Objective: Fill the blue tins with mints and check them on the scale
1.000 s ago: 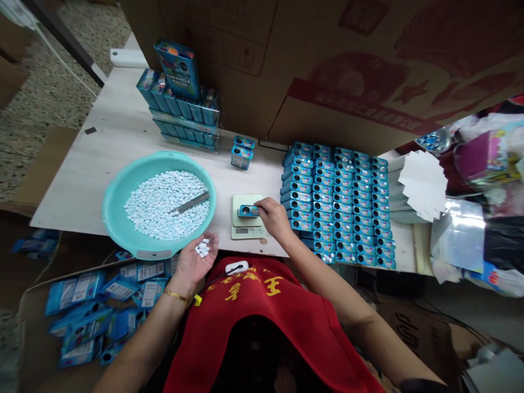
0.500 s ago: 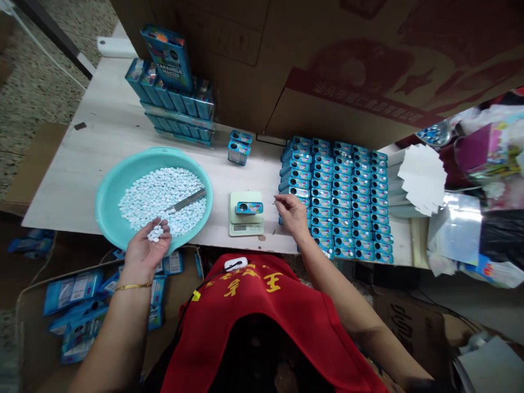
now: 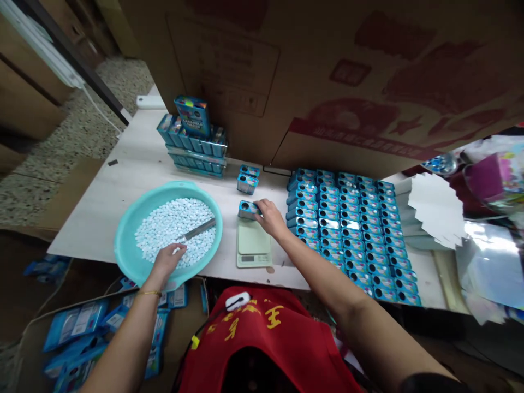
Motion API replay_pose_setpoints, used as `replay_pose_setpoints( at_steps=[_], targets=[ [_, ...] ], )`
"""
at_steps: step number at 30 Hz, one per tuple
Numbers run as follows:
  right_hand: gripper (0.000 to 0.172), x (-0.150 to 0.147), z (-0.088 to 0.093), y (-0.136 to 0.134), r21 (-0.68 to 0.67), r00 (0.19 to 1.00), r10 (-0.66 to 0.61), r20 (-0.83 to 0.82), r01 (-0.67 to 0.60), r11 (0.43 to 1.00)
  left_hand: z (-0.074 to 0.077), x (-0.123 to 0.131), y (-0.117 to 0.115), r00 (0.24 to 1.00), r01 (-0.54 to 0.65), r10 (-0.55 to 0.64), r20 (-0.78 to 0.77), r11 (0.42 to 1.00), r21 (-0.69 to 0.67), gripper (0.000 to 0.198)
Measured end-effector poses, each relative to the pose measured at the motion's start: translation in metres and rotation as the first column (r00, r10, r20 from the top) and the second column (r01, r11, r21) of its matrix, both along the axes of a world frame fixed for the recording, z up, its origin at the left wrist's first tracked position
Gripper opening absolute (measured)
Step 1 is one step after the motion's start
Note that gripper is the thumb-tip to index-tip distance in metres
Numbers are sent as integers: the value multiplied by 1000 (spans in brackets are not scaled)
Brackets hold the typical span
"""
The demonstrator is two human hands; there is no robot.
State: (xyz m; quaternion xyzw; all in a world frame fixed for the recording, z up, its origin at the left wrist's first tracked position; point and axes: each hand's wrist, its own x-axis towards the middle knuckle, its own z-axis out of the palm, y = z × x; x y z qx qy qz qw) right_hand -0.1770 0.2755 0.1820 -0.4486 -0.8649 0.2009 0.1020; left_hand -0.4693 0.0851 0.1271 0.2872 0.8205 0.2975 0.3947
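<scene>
My left hand [image 3: 167, 257] rests palm down on the white tablets [image 3: 172, 224] inside a teal basin [image 3: 130, 217], close to a metal scoop [image 3: 198, 229] lying in them; its fingers are curled into the pile. My right hand [image 3: 268, 216] grips a small blue tin [image 3: 247, 209] just beyond the far edge of a pale green scale [image 3: 254, 244], whose platform is bare. Two more blue tins [image 3: 248, 179] stand further back.
Rows of several filled blue tins [image 3: 347, 224] cover the table to the right. Stacked tin trays [image 3: 194, 142] stand at the back left, large cardboard boxes [image 3: 327, 76] behind. White paper sheets [image 3: 434, 210] lie far right. A box of flat blue packets [image 3: 82, 333] sits on the floor.
My left hand moved from the basin's near rim into the tablets. My right hand took the tin off the scale and carried it to the scale's far edge. The view shifted.
</scene>
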Motion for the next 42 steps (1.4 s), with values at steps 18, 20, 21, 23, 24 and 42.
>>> replay_pose_setpoints(
  at_steps=[18, 20, 21, 23, 24, 42],
  targets=[
    [28, 180, 0, -106, 106, 971, -122, 204, 102, 989, -35, 5, 22, 785, 468, -516, -342, 856, -219, 45],
    [29, 179, -10, -113, 111, 937, -145, 318, 115, 987, -29, 12, 25, 841, 414, -459, -286, 887, -205, 39],
    [26, 175, -15, -112, 129, 917, -169, 362, 130, 983, -26, 14, 27, 893, 365, -397, -212, 914, -176, 33],
    [19, 168, -20, -111, 167, 885, -197, 422, 137, 976, -17, 18, 29, 973, 230, -230, 16, 968, -102, 26],
    [19, 164, -19, -111, 180, 882, -190, 432, 122, 976, -13, 18, 29, 980, 159, -149, 132, 984, -75, 26],
    [22, 8, 27, -95, 158, 898, 260, 354, -332, 930, 46, 6, -9, 63, -823, 54, 997, 568, 21, 10]
  ],
)
